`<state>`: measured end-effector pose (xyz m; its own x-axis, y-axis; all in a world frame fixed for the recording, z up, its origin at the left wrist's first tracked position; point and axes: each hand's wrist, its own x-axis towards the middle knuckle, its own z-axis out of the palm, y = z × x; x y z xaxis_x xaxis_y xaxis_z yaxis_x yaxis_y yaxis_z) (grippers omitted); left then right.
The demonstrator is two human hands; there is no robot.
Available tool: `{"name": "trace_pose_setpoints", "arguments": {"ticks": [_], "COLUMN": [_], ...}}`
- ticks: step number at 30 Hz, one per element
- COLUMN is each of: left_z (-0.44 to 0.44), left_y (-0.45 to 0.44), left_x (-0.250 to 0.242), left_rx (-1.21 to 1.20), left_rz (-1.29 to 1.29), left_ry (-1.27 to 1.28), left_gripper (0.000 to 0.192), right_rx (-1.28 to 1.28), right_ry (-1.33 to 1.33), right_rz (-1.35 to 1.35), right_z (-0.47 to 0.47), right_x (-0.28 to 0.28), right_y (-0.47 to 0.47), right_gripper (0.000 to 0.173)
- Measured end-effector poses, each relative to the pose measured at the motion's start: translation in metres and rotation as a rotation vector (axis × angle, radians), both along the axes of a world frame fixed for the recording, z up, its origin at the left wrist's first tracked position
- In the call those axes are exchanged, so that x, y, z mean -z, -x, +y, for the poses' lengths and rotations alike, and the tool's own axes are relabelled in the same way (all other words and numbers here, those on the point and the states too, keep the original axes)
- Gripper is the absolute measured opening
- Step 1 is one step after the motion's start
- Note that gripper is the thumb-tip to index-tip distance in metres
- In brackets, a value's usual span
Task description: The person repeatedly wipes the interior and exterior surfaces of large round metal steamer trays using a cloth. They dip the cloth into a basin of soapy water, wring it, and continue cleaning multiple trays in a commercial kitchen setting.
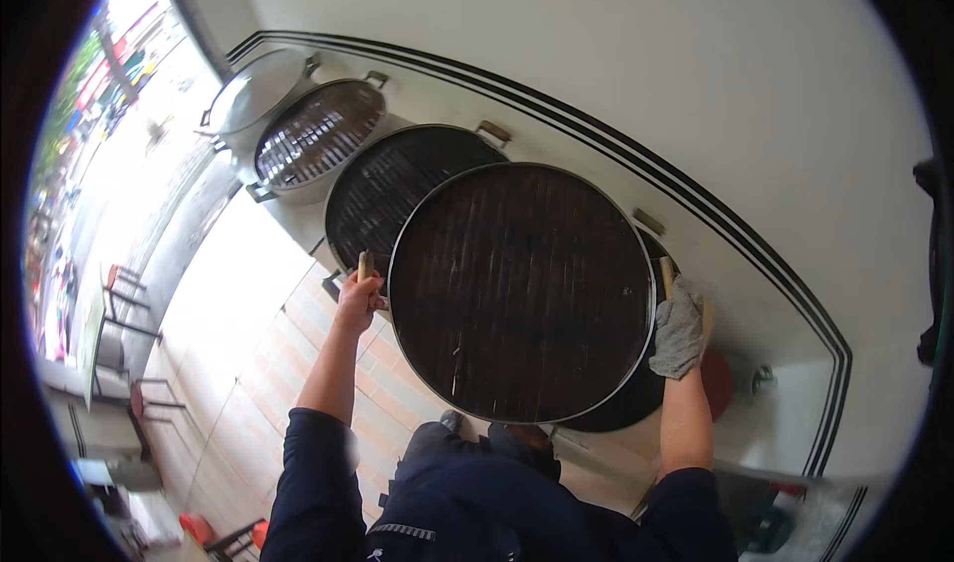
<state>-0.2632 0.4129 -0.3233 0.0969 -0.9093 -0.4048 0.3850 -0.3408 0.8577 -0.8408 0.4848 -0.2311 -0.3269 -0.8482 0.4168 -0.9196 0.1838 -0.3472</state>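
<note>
A large round pan-like vessel [522,294] with a dark, streaked face and a thin metal rim is held before my body. My left hand [358,300] is closed around its left wooden handle [365,265]. On the opposite side, my right hand [677,338], covered by a grey cloth or glove, grips the right wooden handle [666,275]. Part of another dark round surface [626,405] shows beneath the vessel at the lower right. The held vessel overlaps a second dark round vessel [402,178]; whether they touch is unclear.
Farther along the wall [633,55] stand a slatted-looking round vessel [320,133] and one with a pale metallic top [257,89]. A reddish round object [717,387] is beyond my right forearm. Tiled floor [253,428] lies left, with stools [138,398] near the street side.
</note>
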Motion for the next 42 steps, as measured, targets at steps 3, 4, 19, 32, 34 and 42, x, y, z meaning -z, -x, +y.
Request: {"name": "trace_pose_setpoints", "arguments": {"ticks": [3, 4, 19, 32, 34, 42], "left_z": [0.021, 0.023, 0.002, 0.003, 0.002, 0.000], "left_y": [-0.012, -0.015, 0.000, -0.001, -0.003, -0.005], "left_x": [0.013, 0.016, 0.007, -0.002, 0.000, 0.006], "left_rx": [-0.110, -0.124, -0.120, -0.079, -0.077, -0.019], "left_rz": [-0.008, -0.027, -1.270, -1.301, -1.310, -1.282], "left_ry": [-0.058, -0.061, -0.261, -0.213, -0.196, -0.209], "left_gripper": [0.016, 0.015, 0.035, 0.017, 0.020, 0.028], "right_rx": [-0.022, 0.008, -1.203, -1.207, -1.354, -0.789], "right_ry": [-0.236, -0.237, -0.482, -0.340, -0.383, -0.108], "right_rz": [0.069, 0.168, 0.169, 0.287, 0.261, 0.284], "right_z": [-0.043, -0.051, 0.010, -0.061, 0.004, -0.230], "right_x": [-0.007, -0.014, 0.049, 0.060, 0.046, 0.092], "right_y": [-0.005, -0.006, -0.297, -0.313, -0.280, -0.240], "right_gripper": [0.012, 0.010, 0.036, 0.073, 0.049, 0.044]}}
